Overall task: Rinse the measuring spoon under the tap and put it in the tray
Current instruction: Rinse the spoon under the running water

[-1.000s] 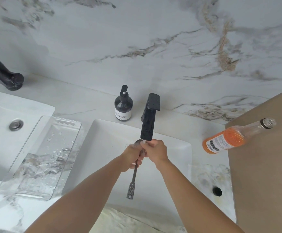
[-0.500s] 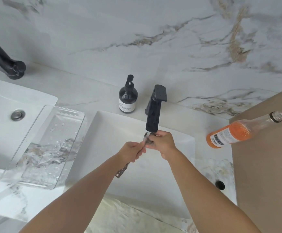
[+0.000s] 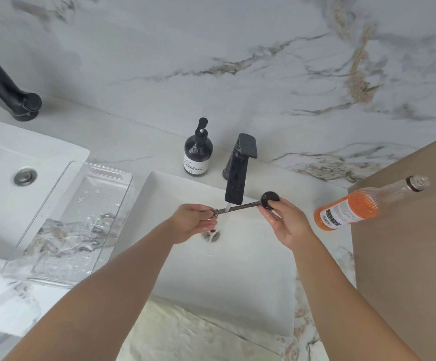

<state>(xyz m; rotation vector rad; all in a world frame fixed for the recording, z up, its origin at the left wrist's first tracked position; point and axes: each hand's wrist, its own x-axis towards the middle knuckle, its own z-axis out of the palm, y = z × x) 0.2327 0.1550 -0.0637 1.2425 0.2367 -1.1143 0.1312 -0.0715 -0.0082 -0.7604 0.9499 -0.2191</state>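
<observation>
The dark metal measuring spoon (image 3: 248,205) lies almost level over the white sink (image 3: 240,269), right under the black tap (image 3: 237,175). Water runs from the spout onto the middle of its handle. My left hand (image 3: 193,225) pinches the handle's end. My right hand (image 3: 284,220) holds the round bowl end, which points right. The clear plastic tray (image 3: 102,170) stands on the counter to the left of the sink, wet inside.
A dark soap pump bottle (image 3: 198,152) stands behind the sink, left of the tap. An orange drink bottle (image 3: 352,209) lies on the brown surface at the right. A second basin with a drain (image 3: 25,176) and another black tap (image 3: 6,89) are at the far left.
The spoon has turned from hanging handle-down to nearly level under the spout. My hands have moved apart, the left to the handle's end, the right to the bowl.
</observation>
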